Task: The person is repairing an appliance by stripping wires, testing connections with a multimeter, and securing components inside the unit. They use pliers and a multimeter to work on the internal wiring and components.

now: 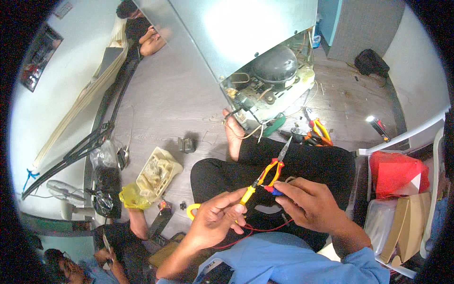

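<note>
My left hand (pixel 218 220) is closed around a slim yellow rod (pixel 247 195) with a dark tip. A yellow loop (pixel 191 211) shows beside that hand. Long-nose pliers (pixel 273 171) with red and yellow handles are in front of my hands, jaws pointing away over my leg. My right hand (pixel 312 202) pinches a small blue piece (pixel 274 190) by the handle ends. Whether the fingers also grip the pliers I cannot tell. A thin red wire (pixel 269 230) runs below both hands across my lap.
Ahead stands a refrigerator with its compressor (pixel 275 65) exposed. Other pliers (pixel 321 132) and a lit flashlight (pixel 378 128) lie at right. A cream plastic tray (pixel 158 175) is on the floor at left. Other people sit nearby; a crate with a cardboard box (pixel 405 227) flanks my right.
</note>
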`<state>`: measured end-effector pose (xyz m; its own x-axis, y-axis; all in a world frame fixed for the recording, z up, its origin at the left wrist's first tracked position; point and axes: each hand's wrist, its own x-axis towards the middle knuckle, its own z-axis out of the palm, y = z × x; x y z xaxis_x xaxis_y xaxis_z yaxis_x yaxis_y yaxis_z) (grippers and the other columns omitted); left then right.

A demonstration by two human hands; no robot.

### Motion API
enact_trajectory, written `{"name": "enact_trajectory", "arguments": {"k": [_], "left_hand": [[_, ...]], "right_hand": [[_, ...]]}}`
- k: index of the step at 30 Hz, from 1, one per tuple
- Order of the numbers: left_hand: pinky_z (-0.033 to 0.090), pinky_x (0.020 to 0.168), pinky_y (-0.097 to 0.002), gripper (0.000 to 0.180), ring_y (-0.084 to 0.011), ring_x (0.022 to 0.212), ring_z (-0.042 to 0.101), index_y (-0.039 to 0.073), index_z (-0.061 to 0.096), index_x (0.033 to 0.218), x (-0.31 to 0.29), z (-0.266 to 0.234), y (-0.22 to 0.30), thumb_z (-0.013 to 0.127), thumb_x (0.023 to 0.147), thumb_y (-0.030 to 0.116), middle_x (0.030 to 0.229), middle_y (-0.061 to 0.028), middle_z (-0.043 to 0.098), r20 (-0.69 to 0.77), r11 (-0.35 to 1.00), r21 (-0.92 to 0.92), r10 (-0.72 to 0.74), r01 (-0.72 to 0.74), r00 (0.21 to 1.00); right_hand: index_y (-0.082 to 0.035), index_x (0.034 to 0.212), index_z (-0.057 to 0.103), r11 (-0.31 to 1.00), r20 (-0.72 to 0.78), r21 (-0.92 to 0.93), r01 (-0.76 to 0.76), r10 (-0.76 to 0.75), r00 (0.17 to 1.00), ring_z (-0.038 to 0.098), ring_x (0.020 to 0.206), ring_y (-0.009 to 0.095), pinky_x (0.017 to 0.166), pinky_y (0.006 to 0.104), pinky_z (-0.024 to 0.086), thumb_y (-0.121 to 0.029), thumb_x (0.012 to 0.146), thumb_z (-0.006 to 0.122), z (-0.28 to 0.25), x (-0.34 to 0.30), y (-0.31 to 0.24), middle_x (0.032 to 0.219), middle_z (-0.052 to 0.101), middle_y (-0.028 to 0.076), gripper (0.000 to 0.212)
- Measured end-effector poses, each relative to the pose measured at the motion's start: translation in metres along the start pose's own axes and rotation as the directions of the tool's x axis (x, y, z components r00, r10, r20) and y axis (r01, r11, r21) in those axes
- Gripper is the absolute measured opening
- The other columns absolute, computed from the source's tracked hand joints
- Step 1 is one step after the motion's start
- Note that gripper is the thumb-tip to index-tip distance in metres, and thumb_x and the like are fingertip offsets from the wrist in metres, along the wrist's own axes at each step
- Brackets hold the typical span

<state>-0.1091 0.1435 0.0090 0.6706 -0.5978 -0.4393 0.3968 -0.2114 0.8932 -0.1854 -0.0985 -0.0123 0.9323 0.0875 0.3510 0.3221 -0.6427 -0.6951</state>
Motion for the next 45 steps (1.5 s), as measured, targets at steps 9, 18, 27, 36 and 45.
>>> {"name": "enact_trajectory", "arguments": {"k": [9, 18, 27, 36, 45], "left_hand": [[0.059, 0.060, -0.0247, 0.041, -0.0099, 0.077, 0.061, 0.004, 0.052, 0.140, 0.017, 0.006, -0.003, 0.059, 0.100, 0.014, 0.099, -0.0055, 0.059, 0.032, 0.997, 0.077, -0.008, 0.005, 0.999], [0.057, 0.058, -0.0225, 0.040, -0.0092, 0.077, 0.060, 0.005, 0.053, 0.139, 0.036, 0.012, -0.002, 0.058, 0.100, 0.011, 0.097, -0.0044, 0.055, 0.018, 0.992, 0.114, -0.063, 0.061, 0.998], [0.054, 0.055, -0.0221, 0.037, -0.0084, 0.074, 0.058, 0.005, 0.055, 0.137, 0.054, 0.022, 0.002, 0.058, 0.100, 0.011, 0.096, -0.0045, 0.056, -0.031, 0.990, 0.135, -0.045, 0.049, 0.999], [0.055, 0.068, -0.0316, 0.037, -0.0178, 0.078, 0.064, 0.003, 0.056, 0.134, 0.033, 0.011, -0.012, 0.058, 0.099, 0.015, 0.101, -0.0114, 0.062, -0.007, 0.962, 0.274, 0.024, -0.022, 1.000], [0.052, 0.085, -0.0389, 0.032, -0.0293, 0.093, 0.065, 0.001, 0.059, 0.127, 0.031, 0.000, -0.062, 0.060, 0.096, 0.011, 0.104, -0.0155, 0.065, -0.080, 0.920, 0.194, 0.360, -0.339, 0.930]], "right_hand": [[-0.004, 0.122, 0.061, 0.992, -0.069, 0.012, -0.124, 0.124, 0.990, 0.063, 0.065, 0.030, 0.056, 0.0392, 0.054, -0.013, 0.088, 0.070, 0.010, -0.006, 0.018, 0.085, 0.062, 0.013, 0.037], [-0.002, 0.122, 0.059, 0.975, -0.034, 0.116, -0.187, 0.192, 0.981, 0.064, 0.070, 0.033, 0.059, 0.0408, 0.054, -0.013, 0.089, 0.069, 0.013, -0.005, 0.039, 0.085, 0.061, 0.015, 0.036], [-0.002, 0.119, 0.061, 0.957, -0.105, 0.121, -0.265, 0.278, 0.955, 0.066, 0.076, 0.036, 0.068, 0.0420, 0.055, -0.013, 0.090, 0.067, 0.007, 0.001, 0.062, 0.092, 0.065, 0.017, 0.031], [-0.003, 0.117, 0.066, 0.980, 0.003, 0.010, -0.196, 0.196, 0.981, 0.067, 0.082, 0.033, 0.074, 0.0405, 0.054, -0.007, 0.086, 0.069, 0.027, -0.001, 0.047, 0.096, 0.069, 0.019, 0.031], [0.001, 0.131, 0.050, 0.942, -0.023, -0.041, -0.333, 0.332, 0.943, 0.057, 0.061, 0.014, 0.053, 0.0251, 0.044, -0.012, 0.097, 0.058, 0.039, -0.016, 0.064, 0.090, 0.064, 0.010, 0.038]]}}
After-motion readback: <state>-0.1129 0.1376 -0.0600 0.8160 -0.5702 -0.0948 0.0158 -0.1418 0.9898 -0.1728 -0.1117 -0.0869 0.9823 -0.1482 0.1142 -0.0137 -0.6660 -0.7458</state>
